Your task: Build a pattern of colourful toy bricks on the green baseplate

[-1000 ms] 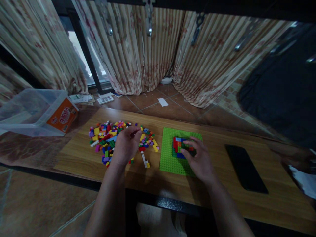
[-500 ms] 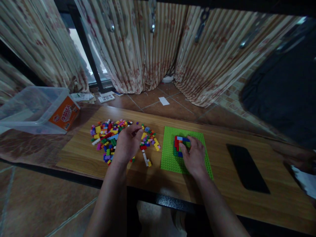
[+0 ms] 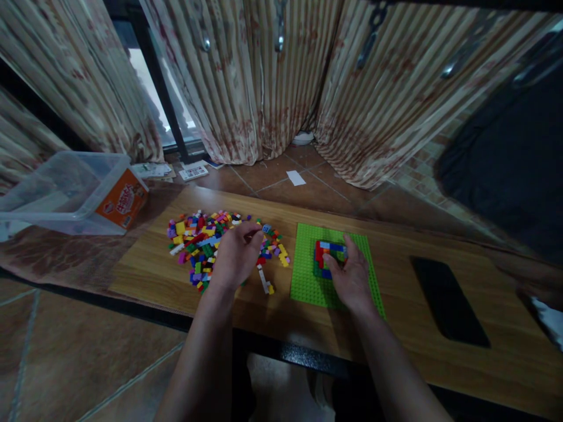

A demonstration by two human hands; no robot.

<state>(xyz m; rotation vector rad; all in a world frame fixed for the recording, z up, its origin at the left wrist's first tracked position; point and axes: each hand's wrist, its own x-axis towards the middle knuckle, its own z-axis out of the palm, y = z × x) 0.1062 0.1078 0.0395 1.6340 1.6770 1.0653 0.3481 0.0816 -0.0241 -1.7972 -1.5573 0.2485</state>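
My left hand (image 3: 240, 252) is over the right part of a pile of small colourful toy bricks (image 3: 200, 240). Its thumb and fingertips are pinched together near a blue brick (image 3: 266, 228), and anything between them is too small or hidden to make out. On a green studded baseplate (image 3: 303, 281) sits a low frame of red, blue and green bricks (image 3: 319, 252). My right hand (image 3: 352, 275) rests at the frame's right side, thumb and fingers apart, covering part of it.
A clear plastic box (image 3: 83, 202) with an orange label stands left of the pile. A white brick strip with a yellow end (image 3: 264, 280) lies between pile and baseplate. To the right lies a black flat slab (image 3: 448, 302). Curtains (image 3: 246, 88) hang beyond the wooden table (image 3: 272, 319).
The view has shifted slightly, so everything sits a little further right. My right index finger has straightened away from the brick frame. My left hand remains pinched over the pile.
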